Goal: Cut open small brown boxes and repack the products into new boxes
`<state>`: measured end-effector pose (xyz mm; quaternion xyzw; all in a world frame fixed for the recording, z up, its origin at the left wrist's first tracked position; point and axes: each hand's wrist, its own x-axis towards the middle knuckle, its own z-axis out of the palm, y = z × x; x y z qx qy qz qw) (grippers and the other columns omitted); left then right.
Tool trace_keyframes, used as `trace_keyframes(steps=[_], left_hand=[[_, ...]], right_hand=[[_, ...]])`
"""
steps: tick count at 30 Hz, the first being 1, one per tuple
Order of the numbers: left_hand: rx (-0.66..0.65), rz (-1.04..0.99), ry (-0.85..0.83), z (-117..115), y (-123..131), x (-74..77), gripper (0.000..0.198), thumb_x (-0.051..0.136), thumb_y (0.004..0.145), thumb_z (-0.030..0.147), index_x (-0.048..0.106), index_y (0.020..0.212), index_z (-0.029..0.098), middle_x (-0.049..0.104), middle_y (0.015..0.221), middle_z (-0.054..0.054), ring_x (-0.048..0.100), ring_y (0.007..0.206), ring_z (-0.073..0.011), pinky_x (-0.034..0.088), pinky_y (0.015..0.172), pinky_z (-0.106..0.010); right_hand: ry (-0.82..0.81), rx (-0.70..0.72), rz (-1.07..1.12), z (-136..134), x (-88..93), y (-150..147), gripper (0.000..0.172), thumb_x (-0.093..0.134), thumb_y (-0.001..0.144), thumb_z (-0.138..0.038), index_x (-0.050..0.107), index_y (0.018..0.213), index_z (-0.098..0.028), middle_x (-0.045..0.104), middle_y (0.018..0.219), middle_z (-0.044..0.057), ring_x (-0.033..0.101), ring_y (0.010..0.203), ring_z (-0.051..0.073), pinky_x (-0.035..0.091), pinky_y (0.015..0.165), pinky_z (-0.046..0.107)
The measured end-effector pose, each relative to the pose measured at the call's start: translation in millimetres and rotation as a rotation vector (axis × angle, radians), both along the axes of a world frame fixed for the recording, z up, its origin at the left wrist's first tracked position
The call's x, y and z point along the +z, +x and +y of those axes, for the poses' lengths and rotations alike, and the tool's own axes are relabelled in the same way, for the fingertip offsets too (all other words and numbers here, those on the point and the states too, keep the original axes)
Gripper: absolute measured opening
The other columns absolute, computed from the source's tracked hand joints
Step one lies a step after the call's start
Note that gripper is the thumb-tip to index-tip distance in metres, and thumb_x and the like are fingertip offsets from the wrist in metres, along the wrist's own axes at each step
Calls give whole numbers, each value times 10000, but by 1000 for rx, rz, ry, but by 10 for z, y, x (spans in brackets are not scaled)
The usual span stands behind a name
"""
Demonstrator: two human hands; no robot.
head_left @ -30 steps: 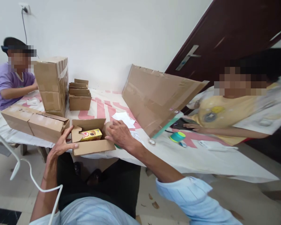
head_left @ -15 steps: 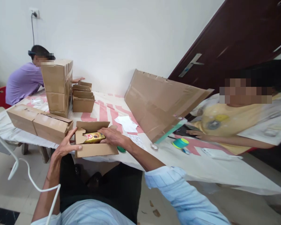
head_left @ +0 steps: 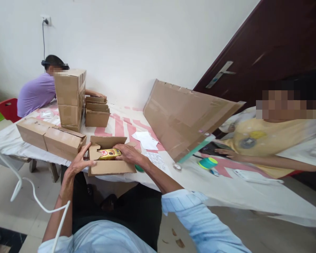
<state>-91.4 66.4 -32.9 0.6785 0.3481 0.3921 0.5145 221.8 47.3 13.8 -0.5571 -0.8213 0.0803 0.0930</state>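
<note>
Right in front of me an open cardboard box (head_left: 112, 168) stands near the table's front edge, its back flap (head_left: 107, 140) raised. Inside lies a yellow packet (head_left: 107, 154) with red and white print. My left hand (head_left: 80, 161) grips the box's left end, thumb along the front wall and fingers round the far side. My right hand (head_left: 127, 154) reaches into the right part of the box, fingers curled on the right end of the packet; the fingertips are partly hidden.
Closed cartons (head_left: 48, 137) lie left, beside a tall carton stack (head_left: 70, 96). Open boxes (head_left: 97, 117) stand behind. Papers (head_left: 146, 140), a large cardboard sheet (head_left: 186, 119) and a green tape roll (head_left: 208, 162) are right. Co-workers sit left (head_left: 37, 93) and right (head_left: 263, 140).
The whole view has shifted slightly, so things appear further right. Both my hands keep their places at the box and packet. The far-left co-worker's hand has moved onto the open boxes.
</note>
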Motion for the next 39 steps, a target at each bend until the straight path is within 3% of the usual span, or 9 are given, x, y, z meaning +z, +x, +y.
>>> trace_keyframes(steps=[9,16,22,27,31,34,39], left_hand=[[1,-12,-28,-49,8,63,1101,885,704,436,423,1685,244,350,1776,-104,343,1625,-414,411,1279,-507],[15,-3,-37,-32,17,61,1106,886,684,420,431,1680,266,412,1745,-83,356,1621,-409,394,1294,-508],[9,-10,-56,-11,21,73,1130,881,692,439,394,1697,272,404,1752,-91,366,1617,-418,434,1267,-521],[-6,-11,-36,59,41,90,1179,891,689,447,345,1715,247,376,1769,-104,312,1646,-409,382,1305,-512],[-15,4,-34,114,70,102,1217,903,693,438,295,1732,263,331,1791,-103,291,1655,-414,389,1298,-516],[11,81,57,112,72,154,1119,892,739,484,367,1705,279,342,1785,-99,284,1655,-421,374,1302,-529],[136,137,248,82,59,381,913,847,803,583,535,1600,265,374,1756,-126,345,1621,-429,490,1202,-532]], right_hand=[[5,2,-12,21,-28,4,446,794,896,-258,701,1330,-213,738,1353,129,698,1258,308,533,1048,417],[27,3,28,-32,16,-40,409,771,921,-250,685,1315,-178,729,1303,127,705,1165,285,538,1000,403],[155,10,113,-107,39,-26,407,753,916,-234,687,1314,-181,698,1222,105,708,1059,247,557,940,365],[297,38,255,-200,226,144,430,745,902,-239,698,1329,-214,703,1227,99,691,1082,256,567,939,381],[298,-3,458,-275,468,322,355,743,904,-314,739,1241,-205,718,1138,83,687,1018,250,579,851,368],[270,-32,644,-310,608,390,381,746,920,-424,751,1241,-220,730,1167,77,693,1033,247,593,824,356],[245,-61,813,-296,722,354,553,804,858,-621,780,1231,-214,757,1187,90,709,1039,267,611,814,362]])
